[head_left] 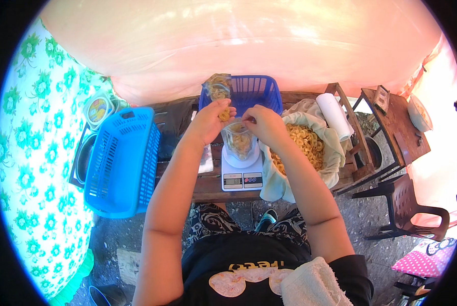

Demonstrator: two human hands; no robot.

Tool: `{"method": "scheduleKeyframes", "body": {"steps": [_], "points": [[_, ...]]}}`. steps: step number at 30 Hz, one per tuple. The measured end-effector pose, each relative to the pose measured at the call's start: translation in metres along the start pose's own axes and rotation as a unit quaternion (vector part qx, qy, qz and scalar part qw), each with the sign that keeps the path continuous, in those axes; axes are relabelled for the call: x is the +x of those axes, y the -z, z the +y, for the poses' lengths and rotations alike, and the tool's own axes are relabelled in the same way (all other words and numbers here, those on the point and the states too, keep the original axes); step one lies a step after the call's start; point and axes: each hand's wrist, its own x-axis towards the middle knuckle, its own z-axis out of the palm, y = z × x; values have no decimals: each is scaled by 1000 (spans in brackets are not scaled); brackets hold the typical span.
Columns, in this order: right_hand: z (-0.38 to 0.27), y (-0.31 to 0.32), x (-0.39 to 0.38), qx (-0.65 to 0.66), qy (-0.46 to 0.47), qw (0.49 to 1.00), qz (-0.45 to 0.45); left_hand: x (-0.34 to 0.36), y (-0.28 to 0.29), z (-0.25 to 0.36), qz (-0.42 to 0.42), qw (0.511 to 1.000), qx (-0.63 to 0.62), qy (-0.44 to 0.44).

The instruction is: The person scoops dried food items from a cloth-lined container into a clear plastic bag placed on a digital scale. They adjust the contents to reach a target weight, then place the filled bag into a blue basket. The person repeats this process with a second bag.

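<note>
Cupping a few curled yellow chips (224, 114), your left hand (214, 120) is half closed beside the mouth of a clear, glossy plastic bag (240, 144). Your right hand (261, 121) bends its fingers together at the rim — whether they grip the film, you cannot tell from this angle. Partly filled, the bag stands on the smooth white scale (242, 168), mouth up, long axis roughly upright. Soft, rumpled pale cloth (332, 171) surrounds a heap of chips (306, 142) on your right — all on the slatted wooden bench (208, 189).
</note>
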Motion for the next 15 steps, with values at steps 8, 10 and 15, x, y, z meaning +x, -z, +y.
{"method": "scheduleKeyframes", "body": {"steps": [8,10,15], "points": [[-14,2,7,66,40,991,109,0,-11,10,-36,999,0,-1],[-19,1,12,33,73,990,116,-1,-19,15,-52,999,2,-3],[-24,0,16,56,83,986,136,-1,-31,31,-23,1000,-4,13]]}}
